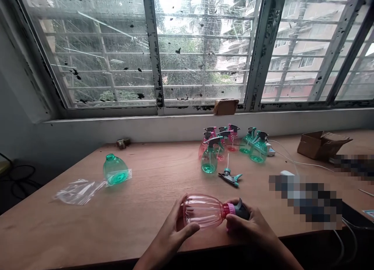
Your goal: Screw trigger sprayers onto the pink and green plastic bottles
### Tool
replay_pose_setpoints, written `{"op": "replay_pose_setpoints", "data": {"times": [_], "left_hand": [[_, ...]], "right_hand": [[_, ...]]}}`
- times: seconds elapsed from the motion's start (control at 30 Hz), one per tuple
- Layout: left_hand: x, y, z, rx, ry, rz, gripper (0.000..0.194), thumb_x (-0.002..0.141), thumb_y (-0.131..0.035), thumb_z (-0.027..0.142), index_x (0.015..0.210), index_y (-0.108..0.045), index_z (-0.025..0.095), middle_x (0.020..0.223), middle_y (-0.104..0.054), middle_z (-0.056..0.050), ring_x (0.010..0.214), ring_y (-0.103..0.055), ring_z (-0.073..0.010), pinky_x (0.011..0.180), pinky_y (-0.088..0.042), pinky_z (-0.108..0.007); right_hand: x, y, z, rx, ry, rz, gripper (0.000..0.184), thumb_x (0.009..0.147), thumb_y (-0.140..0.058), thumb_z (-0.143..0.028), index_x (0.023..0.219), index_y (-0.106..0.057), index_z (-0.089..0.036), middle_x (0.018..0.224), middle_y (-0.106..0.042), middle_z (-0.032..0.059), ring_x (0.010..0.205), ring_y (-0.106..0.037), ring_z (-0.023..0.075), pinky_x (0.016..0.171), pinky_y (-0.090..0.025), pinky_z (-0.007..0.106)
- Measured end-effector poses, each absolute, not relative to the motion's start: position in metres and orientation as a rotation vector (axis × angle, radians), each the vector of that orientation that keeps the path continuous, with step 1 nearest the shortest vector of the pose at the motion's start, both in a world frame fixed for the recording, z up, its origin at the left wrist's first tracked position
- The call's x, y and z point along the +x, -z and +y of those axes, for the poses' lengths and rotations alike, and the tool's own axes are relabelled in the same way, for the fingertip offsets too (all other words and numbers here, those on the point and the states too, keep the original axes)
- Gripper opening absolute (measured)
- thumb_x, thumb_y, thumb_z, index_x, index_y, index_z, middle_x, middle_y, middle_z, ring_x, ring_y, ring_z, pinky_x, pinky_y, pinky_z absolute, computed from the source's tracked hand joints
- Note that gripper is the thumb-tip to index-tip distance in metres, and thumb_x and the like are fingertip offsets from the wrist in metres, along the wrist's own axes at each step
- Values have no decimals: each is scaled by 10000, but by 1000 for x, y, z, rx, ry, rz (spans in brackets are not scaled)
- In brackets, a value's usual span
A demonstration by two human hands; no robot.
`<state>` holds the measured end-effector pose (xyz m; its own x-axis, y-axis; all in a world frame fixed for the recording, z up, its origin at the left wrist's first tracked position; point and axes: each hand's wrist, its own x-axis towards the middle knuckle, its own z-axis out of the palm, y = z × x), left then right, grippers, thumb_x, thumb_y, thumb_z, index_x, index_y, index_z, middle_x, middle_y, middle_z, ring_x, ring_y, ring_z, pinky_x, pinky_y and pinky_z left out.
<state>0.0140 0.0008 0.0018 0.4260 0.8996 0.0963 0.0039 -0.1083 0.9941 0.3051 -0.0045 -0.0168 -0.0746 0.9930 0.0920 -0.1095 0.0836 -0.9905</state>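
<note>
A clear pink spray bottle [203,211] lies sideways in the air above the front of the table, held between both hands. Its base end is gripped by my left hand [178,227], thumb along the near side. My right hand [248,221] is closed around the pink collar and dark trigger head [241,210] at the neck. Beyond the bottle lies a loose green-and-black spray head [230,178] with its thin tube. A green bottle [114,170] without a spray head stands tilted at the left, beside a clear plastic bag [80,192].
Several green and pink spray bottles [209,161] with heads stand at the back of the wooden table [152,161]. An open cardboard box [317,145], white cables [309,165] and a blurred-out patch [306,202] are on the right. Windows line the wall behind.
</note>
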Motion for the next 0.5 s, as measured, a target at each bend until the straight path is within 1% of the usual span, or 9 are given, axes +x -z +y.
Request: {"op": "replay_pose_setpoints", "data": {"times": [0.03, 0.1, 0.17, 0.23, 0.3, 0.37, 0.43, 0.5], "left_hand": [[14, -2, 1, 1490, -939, 845, 952, 914, -849, 556, 1674, -366, 246, 1662, -508, -171, 1475, -543, -387, 1271, -381, -559], [14, -3, 1, 1512, -951, 841, 1005, 900, -879, 511, 1700, -313, 284, 1714, -443, -141, 1515, -504, -363, 1300, -340, -516], [15, -3, 1, 1532, -958, 832, 1068, 889, -896, 488, 1721, -254, 305, 1725, -427, -129, 1519, -501, -348, 1317, -309, -487], [16, -3, 1, 1541, -959, 827, 1130, 876, -905, 497, 1735, -197, 305, 1714, -436, -140, 1487, -536, -348, 1312, -318, -491], [17, -3, 1, 1535, -954, 828, 1174, 857, -915, 517, 1738, -176, 281, 1712, -435, -163, 1490, -534, -360, 1309, -326, -502], [16, -3, 0, 1522, -942, 827, 1135, 859, -902, 547, 1723, -231, 246, 1698, -460, -180, 1518, -506, -377, 1311, -329, -516], [16, -4, -1, 1515, -938, 824, 1028, 895, -858, 571, 1695, -307, 234, 1698, -470, -180, 1556, -463, -383, 1320, -317, -528], [16, -4, -1, 1525, -952, 828, 969, 926, -838, 541, 1692, -318, 256, 1737, -417, -164, 1583, -424, -373, 1331, -297, -531]], "right_hand": [[305, 17, -4, -1025, -1250, -1232, 513, 755, -983, -538, 1004, -729, -168, 669, -832, 46, 606, -804, 245, 624, -668, 326], [306, 17, -3, -1017, -1248, -1234, 519, 761, -977, -547, 1013, -728, -167, 676, -833, 49, 607, -804, 247, 616, -664, 325], [306, 17, -3, -1013, -1244, -1236, 530, 758, -974, -560, 1015, -729, -167, 675, -830, 49, 604, -802, 247, 612, -662, 326], [305, 17, -3, -1013, -1242, -1236, 533, 756, -973, -567, 1010, -728, -167, 669, -826, 47, 601, -801, 246, 614, -664, 329], [305, 18, -3, -1016, -1242, -1236, 533, 753, -975, -565, 1007, -724, -169, 675, -826, 46, 605, -804, 245, 619, -669, 333], [305, 19, -3, -1019, -1241, -1237, 532, 752, -977, -561, 1006, -720, -170, 681, -826, 43, 607, -804, 243, 617, -670, 331], [305, 19, -3, -1025, -1236, -1243, 536, 749, -976, -562, 1010, -717, -172, 684, -826, 41, 611, -805, 243, 621, -671, 331], [305, 19, -3, -1035, -1227, -1252, 538, 752, -969, -572, 1012, -719, -173, 681, -825, 42, 613, -806, 248, 629, -674, 340]]}}
